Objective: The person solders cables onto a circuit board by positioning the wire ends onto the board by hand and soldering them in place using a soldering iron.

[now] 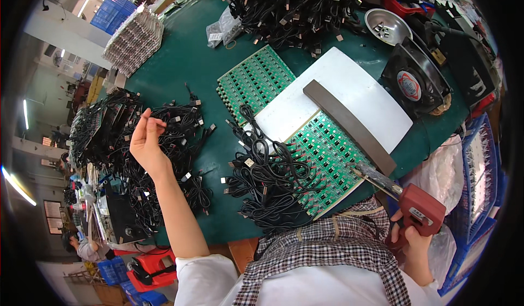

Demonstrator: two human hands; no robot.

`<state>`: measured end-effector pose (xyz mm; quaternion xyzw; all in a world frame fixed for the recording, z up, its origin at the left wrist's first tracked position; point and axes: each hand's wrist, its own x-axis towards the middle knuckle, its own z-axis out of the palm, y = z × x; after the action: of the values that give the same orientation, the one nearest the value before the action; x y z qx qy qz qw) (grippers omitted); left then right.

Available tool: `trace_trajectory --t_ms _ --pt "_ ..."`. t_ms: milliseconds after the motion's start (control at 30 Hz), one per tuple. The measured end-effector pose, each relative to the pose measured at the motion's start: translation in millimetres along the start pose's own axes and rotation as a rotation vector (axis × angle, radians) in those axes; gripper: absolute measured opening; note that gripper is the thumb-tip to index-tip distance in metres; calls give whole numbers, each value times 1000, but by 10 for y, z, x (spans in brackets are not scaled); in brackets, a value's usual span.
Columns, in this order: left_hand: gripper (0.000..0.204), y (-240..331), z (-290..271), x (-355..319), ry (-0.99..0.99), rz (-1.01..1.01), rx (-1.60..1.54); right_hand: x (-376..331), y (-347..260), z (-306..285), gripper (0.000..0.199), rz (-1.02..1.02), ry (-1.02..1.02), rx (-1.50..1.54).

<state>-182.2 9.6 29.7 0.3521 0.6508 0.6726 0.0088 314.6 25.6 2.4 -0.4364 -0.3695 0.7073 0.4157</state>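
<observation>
My left hand [147, 138] is raised over a pile of black cables [177, 123] with silver plugs. Its fingers are loosely bent and apart, and I see nothing between them. My right hand [412, 240] grips the handle of a red soldering gun [423, 210]. The gun's metal tip points left, at the near right part of a green circuit board panel [327, 159]. Thin red-ended leads of a black cable bundle [273, 183] lie along the panel's left part. A dark brown bar [349, 126] lies across the panel's far edge, on a white board [349, 82].
Another green panel stack [256, 77] lies beyond the white board. A large cable heap [295, 6] fills the far side. At the right are a metal bowl [388, 27] with small parts, a black fan [415, 79] and blue crates [475, 164]. Stacked white pieces [134, 41] stand far left.
</observation>
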Motion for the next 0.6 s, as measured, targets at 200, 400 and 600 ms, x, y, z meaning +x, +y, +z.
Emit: trace_trajectory --t_ms 200,400,600 --pt "21 439 469 -513 -221 -91 157 -20 3 -24 65 -10 39 -18" --pt "20 1020 943 -1513 -752 549 498 9 -37 -12 69 114 42 -26" --pt "24 839 1090 -1886 -935 563 496 35 -27 -40 83 157 -125 84"
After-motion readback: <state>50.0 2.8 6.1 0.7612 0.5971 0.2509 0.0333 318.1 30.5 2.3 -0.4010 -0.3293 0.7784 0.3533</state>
